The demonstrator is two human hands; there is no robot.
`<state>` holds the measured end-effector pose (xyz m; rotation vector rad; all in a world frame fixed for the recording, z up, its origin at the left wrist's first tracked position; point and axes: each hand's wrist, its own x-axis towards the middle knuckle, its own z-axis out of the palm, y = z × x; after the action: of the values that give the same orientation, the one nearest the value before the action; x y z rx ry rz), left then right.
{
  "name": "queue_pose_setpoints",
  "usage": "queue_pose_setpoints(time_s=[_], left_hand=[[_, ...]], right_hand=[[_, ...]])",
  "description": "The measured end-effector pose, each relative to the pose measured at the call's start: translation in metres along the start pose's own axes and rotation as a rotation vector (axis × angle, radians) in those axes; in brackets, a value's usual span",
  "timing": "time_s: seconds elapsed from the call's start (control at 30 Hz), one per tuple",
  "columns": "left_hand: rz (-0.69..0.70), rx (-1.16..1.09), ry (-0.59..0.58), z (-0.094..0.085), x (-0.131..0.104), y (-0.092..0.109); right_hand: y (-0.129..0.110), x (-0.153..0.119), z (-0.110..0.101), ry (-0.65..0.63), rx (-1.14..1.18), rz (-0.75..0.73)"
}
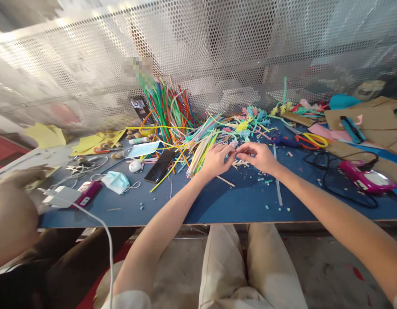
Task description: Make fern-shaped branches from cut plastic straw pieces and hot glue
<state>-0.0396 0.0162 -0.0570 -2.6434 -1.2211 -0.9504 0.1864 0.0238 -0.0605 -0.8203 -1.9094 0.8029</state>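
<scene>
My left hand [217, 159] and my right hand [258, 156] meet fingertip to fingertip over the blue tabletop. Both are closed in a pinch, and whatever lies between the fingers is too small to make out. Right behind the fingertips is a bit of pink fuzzy stem [233, 144]. Beside my left hand lies a bundle of cream and yellow pipe cleaners [198, 155]. Beyond my hands spreads a heap of twisted pastel pipe-cleaner flowers [242, 125]. Small cut scraps [266, 181] are scattered near my right hand.
Long coloured pipe cleaners [168, 109] stand against the perforated metal panel [192, 47]. To the left are a phone [160, 166], a face mask [116, 182] and another person's arm [14, 206]. Scissors [314, 140], a corded magenta power strip [367, 177] and cardboard [369, 118] lie right.
</scene>
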Motion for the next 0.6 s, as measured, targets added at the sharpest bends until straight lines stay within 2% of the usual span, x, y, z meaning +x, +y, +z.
queue_pose_setpoints(time_s=[0.13,0.27,0.47,0.6], left_hand=[[0.052,-0.013,0.068,0.003,-0.001,-0.003],[0.128,0.002,0.113,0.003,-0.001,-0.009],[0.159,0.023,0.07,0.001,-0.001,-0.01],[0.226,-0.034,-0.021,-0.001,0.0,-0.011]], right_hand=[[0.0,0.0,0.005,0.015,0.149,0.092],[-0.003,0.0,0.004,-0.031,0.231,0.11],[-0.006,-0.001,-0.008,-0.164,0.201,0.153],[-0.004,0.0,-0.016,-0.329,0.217,0.169]])
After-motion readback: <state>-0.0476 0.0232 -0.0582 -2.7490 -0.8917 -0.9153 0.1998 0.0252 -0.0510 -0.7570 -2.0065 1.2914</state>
